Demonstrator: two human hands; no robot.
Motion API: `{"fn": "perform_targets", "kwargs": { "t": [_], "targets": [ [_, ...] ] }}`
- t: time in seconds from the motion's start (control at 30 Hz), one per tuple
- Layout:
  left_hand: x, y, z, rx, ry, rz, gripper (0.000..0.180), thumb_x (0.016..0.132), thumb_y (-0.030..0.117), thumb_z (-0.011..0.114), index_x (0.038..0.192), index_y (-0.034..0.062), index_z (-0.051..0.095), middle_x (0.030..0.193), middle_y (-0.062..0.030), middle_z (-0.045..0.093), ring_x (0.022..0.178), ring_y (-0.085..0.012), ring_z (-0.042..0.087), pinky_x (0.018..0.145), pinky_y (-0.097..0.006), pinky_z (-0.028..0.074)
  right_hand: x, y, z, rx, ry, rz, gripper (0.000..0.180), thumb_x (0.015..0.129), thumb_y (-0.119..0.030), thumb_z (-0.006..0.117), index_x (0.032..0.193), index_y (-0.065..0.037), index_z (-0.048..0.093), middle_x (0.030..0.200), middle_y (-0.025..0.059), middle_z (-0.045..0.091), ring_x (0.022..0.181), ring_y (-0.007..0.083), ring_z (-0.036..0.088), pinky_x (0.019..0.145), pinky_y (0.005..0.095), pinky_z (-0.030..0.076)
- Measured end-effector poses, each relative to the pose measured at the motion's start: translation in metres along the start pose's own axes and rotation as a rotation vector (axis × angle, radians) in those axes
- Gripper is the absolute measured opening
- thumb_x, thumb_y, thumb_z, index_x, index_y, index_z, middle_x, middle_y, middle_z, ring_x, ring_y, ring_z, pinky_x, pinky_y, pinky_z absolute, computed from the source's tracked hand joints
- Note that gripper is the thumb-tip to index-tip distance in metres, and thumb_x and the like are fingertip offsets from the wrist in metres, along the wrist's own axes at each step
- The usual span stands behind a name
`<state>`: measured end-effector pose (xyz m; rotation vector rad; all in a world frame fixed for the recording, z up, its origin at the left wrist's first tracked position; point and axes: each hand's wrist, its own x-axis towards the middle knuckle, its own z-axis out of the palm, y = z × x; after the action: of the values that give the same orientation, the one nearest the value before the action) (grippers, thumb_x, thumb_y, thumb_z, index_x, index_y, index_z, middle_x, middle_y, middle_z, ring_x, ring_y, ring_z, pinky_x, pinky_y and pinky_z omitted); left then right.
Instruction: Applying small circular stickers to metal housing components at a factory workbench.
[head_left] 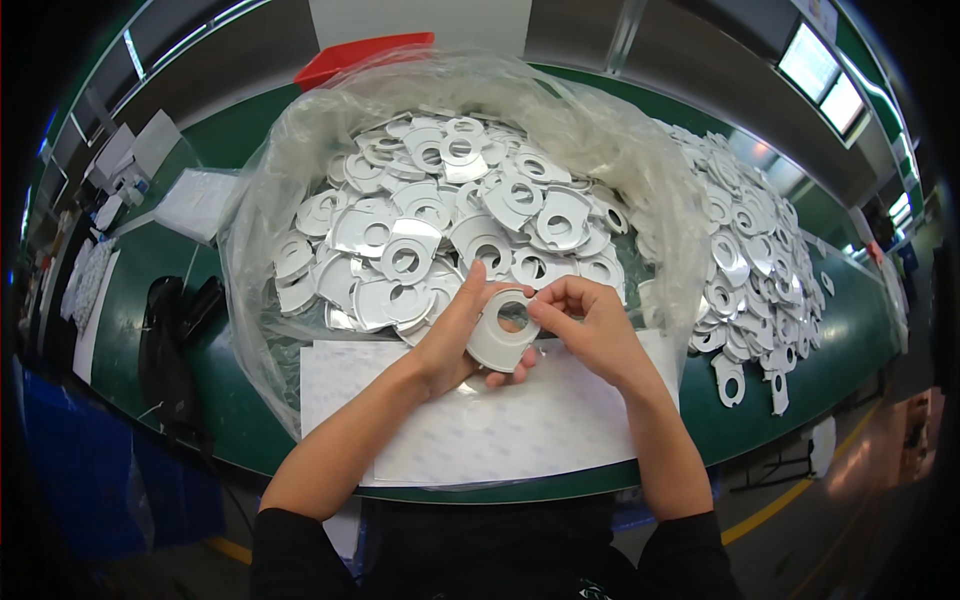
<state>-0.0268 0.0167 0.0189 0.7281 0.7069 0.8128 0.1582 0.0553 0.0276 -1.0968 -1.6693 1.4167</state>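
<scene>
White ring-shaped plate [500, 338], held above a white sheet [480, 425] near the table edge: left hand [455, 340] cradles it, fingers closed beneath; right hand [590, 325] pinches its rim. Beyond, a clear plastic bag [270, 230] holds many alike.

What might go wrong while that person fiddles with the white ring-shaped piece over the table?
The white ring piece sits only between the left hand and the right hand's fingertips, so it might slip onto the white sheet. The loose heap on the right reaches close to the table edge; a nudge could spill pieces.
</scene>
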Motion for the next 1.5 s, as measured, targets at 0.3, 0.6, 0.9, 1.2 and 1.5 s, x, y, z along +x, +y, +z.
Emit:
{"fn": "perform_targets", "kwargs": {
  "t": [0.3,0.6,0.9,1.2,1.5],
  "targets": [
    [-0.052,0.076,-0.011,1.114,0.375,0.442,0.049,0.076,0.03,0.074,0.11,0.0026,0.053,0.109,-0.0079,0.059,0.099,-0.0184,0.055,0.074,-0.032,0.048,0.001,-0.013,-0.096,0.901,0.515,-0.33,0.019,0.091,-0.021,0.059,0.103,-0.006,0.06,0.091,-0.0017,0.061,0.07,0.0031,0.049,0.049,0.0141,0.037],
    [-0.067,0.049,-0.03,1.637,0.59,0.294,0.05,0.058,0.009,0.078,0.102,0.0049,0.055,0.102,-0.012,0.051,0.096,-0.0314,0.049,0.084,-0.037,0.042,-0.012,-0.02,0.016,-0.05,0.083,-0.371,0.018,0.082,-0.001,0.063,0.099,-0.006,0.065,0.089,0.002,0.062,0.075,0.0085,0.057,0.06,0.0235,0.048],
    [-0.071,0.057,-0.043,1.748,0.8,0.475,0.058,0.059,0.001,0.074,0.112,0.0063,0.051,0.096,-0.0145,0.051,0.092,-0.0332,0.049,0.079,-0.04,0.045,-0.003,-0.017,0.08,-0.873,-0.526,-0.604,0.018,0.073,-0.001,0.063,0.09,0.001,0.055,0.093,0.0117,0.055,0.093,0.0274,0.055,0.071,0.0365,0.051],
    [-0.069,0.077,-0.016,0.934,0.835,0.554,0.061,0.077,0.019,0.071,0.128,0.0025,0.042,0.106,-0.0162,0.06,0.098,-0.024,0.056,0.08,-0.033,0.046,0.034,-0.04,0.091,-0.966,-0.788,-0.415,0.021,0.066,-0.004,0.07,0.085,0.0,0.059,0.088,0.0133,0.059,0.085,0.0325,0.058,0.072,0.0406,0.048],
    [-0.028,0.041,-0.022,-0.358,0.267,0.449,0.047,0.098,0.044,0.034,0.121,0.0048,0.045,0.108,-0.0162,0.057,0.093,-0.0256,0.058,0.076,-0.034,0.047,0.011,-0.029,0.088,-0.902,-0.567,-0.546,0.019,0.066,-0.004,0.069,0.081,0.0,0.06,0.084,0.0118,0.06,0.083,0.0315,0.06,0.071,0.0407,0.048]
  ]
}}
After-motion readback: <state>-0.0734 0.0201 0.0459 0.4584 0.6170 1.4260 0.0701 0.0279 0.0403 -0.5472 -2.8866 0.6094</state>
